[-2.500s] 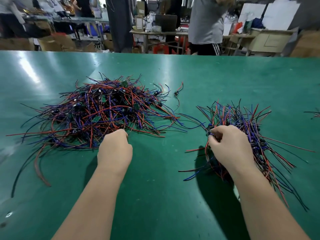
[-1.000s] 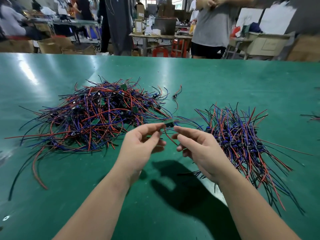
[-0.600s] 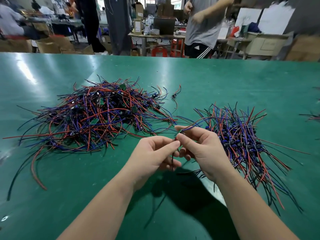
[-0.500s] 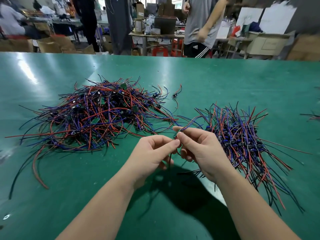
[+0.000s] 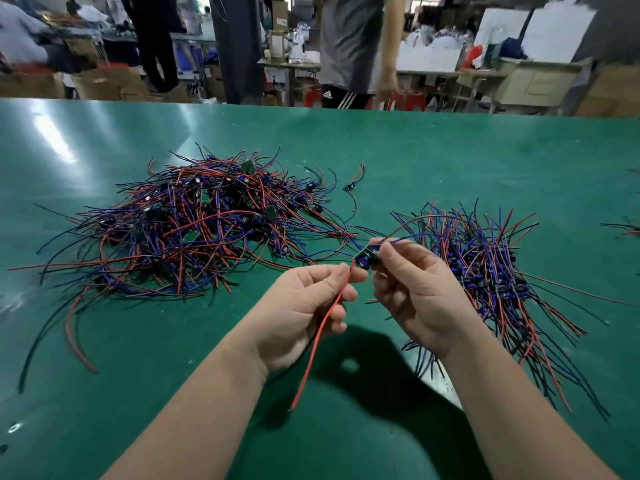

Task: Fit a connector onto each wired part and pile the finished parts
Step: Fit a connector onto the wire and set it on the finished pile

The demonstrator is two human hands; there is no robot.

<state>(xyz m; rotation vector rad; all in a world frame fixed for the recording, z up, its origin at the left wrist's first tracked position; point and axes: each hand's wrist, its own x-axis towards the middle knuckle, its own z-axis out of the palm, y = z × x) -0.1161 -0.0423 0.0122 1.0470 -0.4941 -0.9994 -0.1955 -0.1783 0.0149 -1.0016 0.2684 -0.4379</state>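
Above the glossy green table top (image 5: 450, 161), the right hand (image 5: 415, 292) pinches a small green circuit board with a blue component (image 5: 364, 259) between thumb and forefinger. The left hand (image 5: 304, 306), fingers curled, pinches that board's long red wire (image 5: 318, 337) just below it; the wire's free end hangs down toward the table. A large loose tangle of red, blue and black wired boards (image 5: 194, 230) lies to the left, and a tidier pile of wired parts (image 5: 491, 268) lies just beyond the right hand

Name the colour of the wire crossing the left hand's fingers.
Red; the wire shows best in the head view.
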